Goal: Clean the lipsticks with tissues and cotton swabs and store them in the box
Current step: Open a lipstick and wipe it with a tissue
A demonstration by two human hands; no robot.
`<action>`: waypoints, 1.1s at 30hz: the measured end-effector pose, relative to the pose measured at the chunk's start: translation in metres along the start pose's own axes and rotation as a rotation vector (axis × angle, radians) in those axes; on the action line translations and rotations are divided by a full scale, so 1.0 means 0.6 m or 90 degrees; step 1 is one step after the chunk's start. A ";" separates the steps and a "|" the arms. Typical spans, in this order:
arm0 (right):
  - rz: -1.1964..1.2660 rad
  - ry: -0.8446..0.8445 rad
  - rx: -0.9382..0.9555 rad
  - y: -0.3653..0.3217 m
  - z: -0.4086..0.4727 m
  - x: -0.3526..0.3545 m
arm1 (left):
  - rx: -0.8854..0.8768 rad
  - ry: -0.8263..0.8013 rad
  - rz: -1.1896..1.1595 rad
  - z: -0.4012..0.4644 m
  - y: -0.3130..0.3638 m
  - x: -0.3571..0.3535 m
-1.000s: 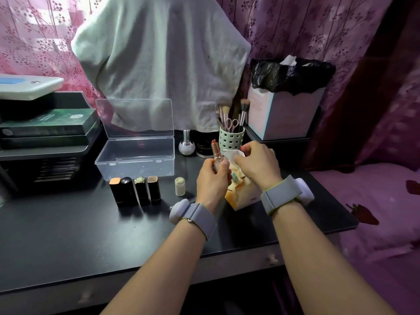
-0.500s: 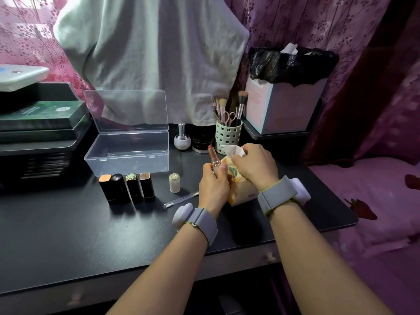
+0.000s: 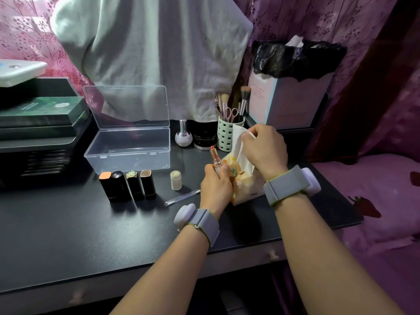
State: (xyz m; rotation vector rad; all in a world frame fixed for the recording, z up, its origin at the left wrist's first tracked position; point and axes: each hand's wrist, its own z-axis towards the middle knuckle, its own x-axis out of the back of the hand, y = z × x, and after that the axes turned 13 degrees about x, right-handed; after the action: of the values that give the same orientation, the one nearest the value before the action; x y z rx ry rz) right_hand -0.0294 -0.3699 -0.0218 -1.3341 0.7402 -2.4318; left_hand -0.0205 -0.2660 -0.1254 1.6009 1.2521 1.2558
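Nearest the camera, two bare forearms reach in from 6 o'clock over the front edge of the dark table point(image 3: 68, 242), each wrist wearing a grey strap. The left hand point(image 3: 216, 185) is curled around the base of an uncapped rose-gold lipstick point(image 3: 214, 159), which stands nearly upright with its reddish tip leaning slightly toward 11 o'clock. Just beside it at 3 o'clock, the right hand point(image 3: 264, 150) pinches a white tissue point(image 3: 242, 144) between its fingertips, the sheet stretched up out of the patterned tissue pack point(image 3: 246, 189) that sits under and between the two hands. The hands are close together but hold separate things.

At 9 o'clock from the left hand, a thin clear stick point(image 3: 181, 197) lies flat on the table; whether it is a cotton swab I cannot tell. Past it stands a small pale cap point(image 3: 176, 180), and further toward 9 o'clock four capped lipsticks point(image 3: 127, 186) stand in a tight row, touching or nearly so.

Behind the row, toward 11 o'clock, sits the clear plastic box point(image 3: 127, 153) with its lid tipped open.

At 12 o'clock from the hands stand a perforated brush cup point(image 3: 227, 137) holding brushes and pink scissors, a dark jar point(image 3: 204, 138) and a round silver bottle point(image 3: 183, 135). At 1 o'clock, a bin with a black liner point(image 3: 295, 96) stands on a raised ledge. A pale shirt point(image 3: 154, 53) hangs along the back.
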 end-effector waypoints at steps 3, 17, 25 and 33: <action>0.003 0.008 -0.002 -0.005 0.000 0.002 | 0.002 0.004 -0.001 -0.002 0.001 0.004; 0.070 0.090 0.063 -0.033 0.009 0.018 | 0.025 -0.015 -0.068 0.025 -0.034 -0.003; 0.106 0.149 0.089 -0.048 0.020 0.028 | -0.001 0.012 -0.117 0.013 0.008 0.021; 0.271 0.295 0.161 -0.081 0.024 0.035 | -0.016 0.008 -0.156 0.009 0.030 0.043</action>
State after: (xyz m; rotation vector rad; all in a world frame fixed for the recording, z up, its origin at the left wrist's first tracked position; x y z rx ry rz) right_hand -0.0283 -0.3436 0.0265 -0.4594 0.6998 -2.3861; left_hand -0.0095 -0.2456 -0.1038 1.3755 1.3873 1.1238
